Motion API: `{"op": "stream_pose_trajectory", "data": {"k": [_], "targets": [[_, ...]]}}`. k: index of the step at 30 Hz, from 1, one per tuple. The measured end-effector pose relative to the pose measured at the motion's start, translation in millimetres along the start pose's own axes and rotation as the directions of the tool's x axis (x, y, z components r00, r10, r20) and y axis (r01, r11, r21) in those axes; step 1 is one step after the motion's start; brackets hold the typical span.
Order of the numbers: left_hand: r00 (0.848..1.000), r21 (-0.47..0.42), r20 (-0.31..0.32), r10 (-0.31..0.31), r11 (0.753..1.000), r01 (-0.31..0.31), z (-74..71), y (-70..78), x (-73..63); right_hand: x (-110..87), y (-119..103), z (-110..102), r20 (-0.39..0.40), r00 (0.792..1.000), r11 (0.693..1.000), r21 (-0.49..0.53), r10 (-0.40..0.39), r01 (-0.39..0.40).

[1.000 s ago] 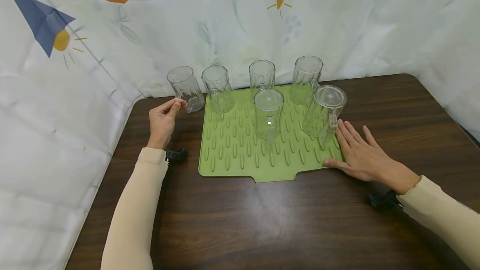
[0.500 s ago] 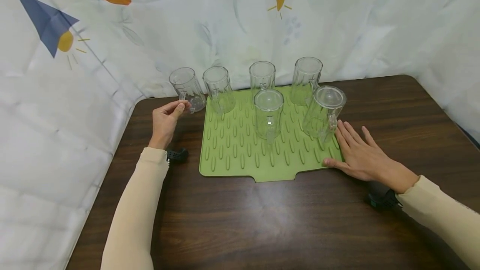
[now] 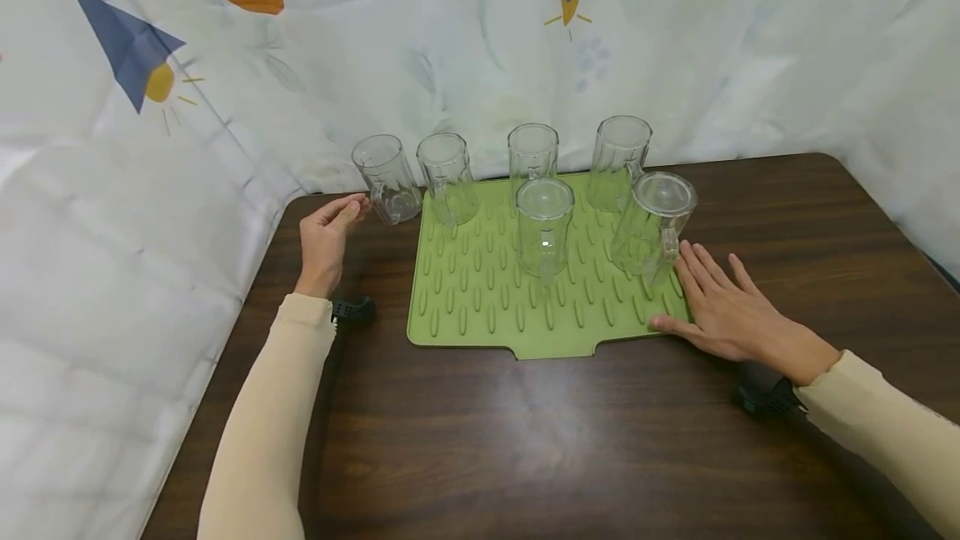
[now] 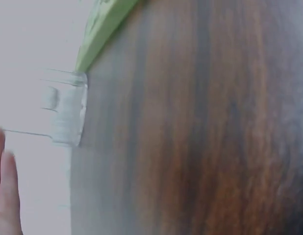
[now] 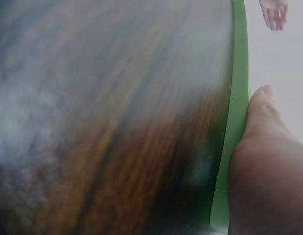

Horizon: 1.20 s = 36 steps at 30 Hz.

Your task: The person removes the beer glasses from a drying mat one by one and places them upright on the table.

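Note:
A clear glass mug (image 3: 390,186) stands upright on the table, just off the left edge of the green drying mat (image 3: 465,325). Beside its handle is my left hand (image 3: 322,242), its fingers nearly straight and a small gap from the glass; the left wrist view shows fingertips (image 4: 9,181) apart from the mug. My right hand (image 3: 722,312) rests spread over the mat's right edge, with fingertips close to the handle of an upside-down mug (image 3: 652,227); whether they touch it I cannot tell. The right wrist view shows its thumb (image 5: 262,115) along the mat's edge.
Another upside-down mug (image 3: 544,232) stands mid-mat. Along the mat's back edge are three upright mugs: a left one (image 3: 450,186), a middle one (image 3: 533,152) and a right one (image 3: 618,161). A white patterned cloth (image 3: 465,48) hangs behind the dark wooden table (image 3: 480,440).
My left hand has let go of the left mug's handle and drawn away to the left. The right hand has stayed on the mat. The head view has turned slightly left.

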<state>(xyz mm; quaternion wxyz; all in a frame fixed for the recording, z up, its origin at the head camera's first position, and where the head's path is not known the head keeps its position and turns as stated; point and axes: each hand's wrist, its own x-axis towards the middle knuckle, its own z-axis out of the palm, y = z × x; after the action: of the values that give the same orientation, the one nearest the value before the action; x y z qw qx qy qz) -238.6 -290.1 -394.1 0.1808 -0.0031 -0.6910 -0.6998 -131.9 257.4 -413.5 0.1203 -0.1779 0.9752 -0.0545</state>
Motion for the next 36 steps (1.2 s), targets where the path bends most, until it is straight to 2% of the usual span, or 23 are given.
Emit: {"op": "stream_pose_trajectory", "data": {"k": [5,11,19,25,30,36], "targets": [[0.991,0.003,-0.12,0.056,0.998,-0.056,3.8,7.2,-2.0,-1.3,2.1,2.3,-0.004,1.0,1.0,0.012,0.0,0.0],[0.981,-0.002,-0.151,0.12,0.993,-0.121,14.6,18.5,-8.4,-3.8,2.5,5.0,-0.013,1.0,0.999,0.037,0.008,-0.008],[0.979,0.012,-0.121,0.164,0.986,-0.164,32.2,30.0,-17.8,-5.5,4.4,5.9,-0.017,1.0,0.999,0.038,0.009,-0.009],[0.98,-0.034,-0.09,0.177,0.983,-0.181,42.3,35.6,-26.6,-5.1,3.9,3.9,-0.016,1.0,0.999,0.036,0.007,-0.007],[0.983,-0.088,-0.038,0.179,0.979,-0.182,49.2,38.6,-34.1,-4.6,4.4,3.7,-0.025,1.0,1.0,0.028,0.002,-0.002],[0.984,-0.128,0.056,0.171,0.978,-0.162,55.8,42.9,-46.8,-3.5,5.3,3.1,-0.023,1.0,1.0,0.01,-0.007,0.007]]}}
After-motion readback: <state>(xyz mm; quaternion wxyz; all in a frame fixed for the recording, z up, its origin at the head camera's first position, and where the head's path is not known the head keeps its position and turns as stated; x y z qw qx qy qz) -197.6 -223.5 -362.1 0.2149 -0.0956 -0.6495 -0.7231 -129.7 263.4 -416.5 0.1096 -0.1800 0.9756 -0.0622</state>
